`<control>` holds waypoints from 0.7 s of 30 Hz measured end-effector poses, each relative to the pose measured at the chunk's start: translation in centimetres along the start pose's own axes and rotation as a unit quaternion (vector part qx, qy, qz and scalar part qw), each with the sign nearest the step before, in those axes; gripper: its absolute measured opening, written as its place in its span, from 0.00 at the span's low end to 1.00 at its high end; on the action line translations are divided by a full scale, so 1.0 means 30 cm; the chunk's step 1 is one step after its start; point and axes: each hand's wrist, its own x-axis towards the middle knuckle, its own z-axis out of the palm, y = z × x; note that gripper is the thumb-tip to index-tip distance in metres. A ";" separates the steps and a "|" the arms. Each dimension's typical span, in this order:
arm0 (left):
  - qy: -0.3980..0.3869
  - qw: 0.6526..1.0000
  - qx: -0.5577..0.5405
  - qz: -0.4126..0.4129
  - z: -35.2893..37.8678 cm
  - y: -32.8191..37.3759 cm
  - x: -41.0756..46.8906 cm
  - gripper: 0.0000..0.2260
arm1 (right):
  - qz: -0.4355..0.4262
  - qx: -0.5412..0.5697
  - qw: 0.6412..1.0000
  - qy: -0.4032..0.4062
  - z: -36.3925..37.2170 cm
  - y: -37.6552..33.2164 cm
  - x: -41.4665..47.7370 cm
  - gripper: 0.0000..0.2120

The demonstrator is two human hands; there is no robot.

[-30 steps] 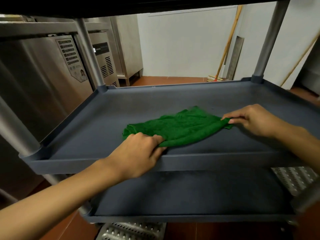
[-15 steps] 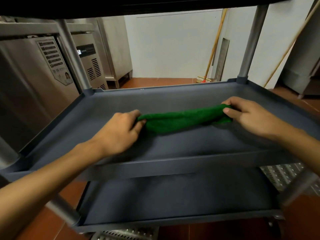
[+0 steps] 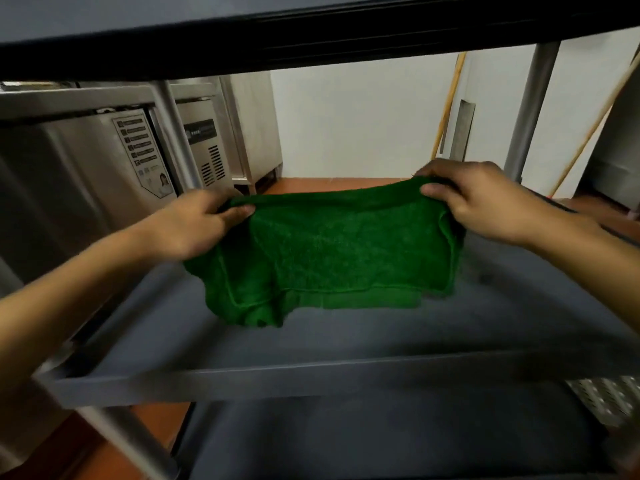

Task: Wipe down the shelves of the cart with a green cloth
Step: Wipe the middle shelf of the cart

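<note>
The green cloth [image 3: 332, 251] hangs spread out above the cart's grey middle shelf [image 3: 311, 341], its lower edge drooping onto the shelf surface. My left hand [image 3: 197, 226] pinches the cloth's upper left corner. My right hand [image 3: 481, 202] pinches the upper right corner, a little higher. Below the middle shelf lies the lower shelf [image 3: 346, 438], and the dark underside of the top shelf [image 3: 311, 32] spans the top of the view.
Metal cart posts stand at the back left [image 3: 176, 133], back right [image 3: 530, 109] and front left [image 3: 131, 441]. Stainless steel appliances [image 3: 69, 168] line the left. Wooden broom handles [image 3: 446, 105] lean on the white wall behind. A perforated metal plate [image 3: 609, 396] lies at lower right.
Both hands have lifted the cloth from the shelf and pulled its corners apart, so it now hangs open as a sheet instead of lying bunched. The view has dropped lower.
</note>
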 end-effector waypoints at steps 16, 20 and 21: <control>0.185 0.952 0.242 -0.007 -0.300 -0.482 0.577 0.10 | 0.083 0.043 0.995 0.025 0.300 -0.123 0.757 0.12; 0.252 0.946 0.203 -0.018 -0.286 -0.591 0.626 0.04 | 0.084 0.049 0.988 0.124 0.459 -0.162 0.830 0.11; 0.241 0.946 0.215 -0.016 -0.251 -0.612 0.607 0.05 | 0.092 0.045 0.990 0.097 0.519 -0.159 0.821 0.11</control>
